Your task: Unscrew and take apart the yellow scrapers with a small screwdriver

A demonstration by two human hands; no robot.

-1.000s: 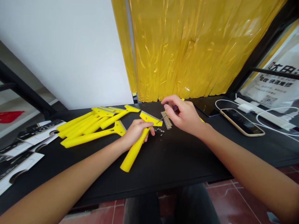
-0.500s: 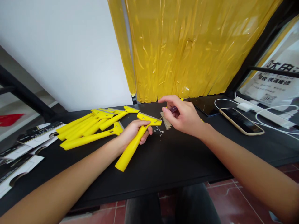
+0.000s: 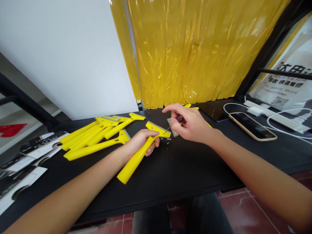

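My left hand (image 3: 143, 140) is closed round the neck of a yellow scraper (image 3: 135, 160), its handle slanting down toward me and its wide head up. In my right hand (image 3: 190, 125) is a screwdriver (image 3: 179, 119), gripped by its dark, see-through handle. The thin shaft slants down left, and its tip meets the scraper head near the right-hand screw. Small screws and nuts (image 3: 168, 139) lie on the black table just beyond the head. Flat metal blades (image 3: 174, 132) are partly hidden behind my right hand.
Several yellow scrapers (image 3: 90, 133) lie piled on the table (image 3: 156, 182) at left. Printed cardboard sleeves (image 3: 31, 169) are stacked at far left. To the right are a phone (image 3: 251, 126), a dark tablet (image 3: 214, 111) and a white power strip (image 3: 275, 113) with cables. A yellow plastic curtain (image 3: 195, 52) hangs behind.
The scraper and both hands sit slightly lower in view. My right hand has turned a little with the screwdriver, its tip still at the scraper head. Both grips are kept.
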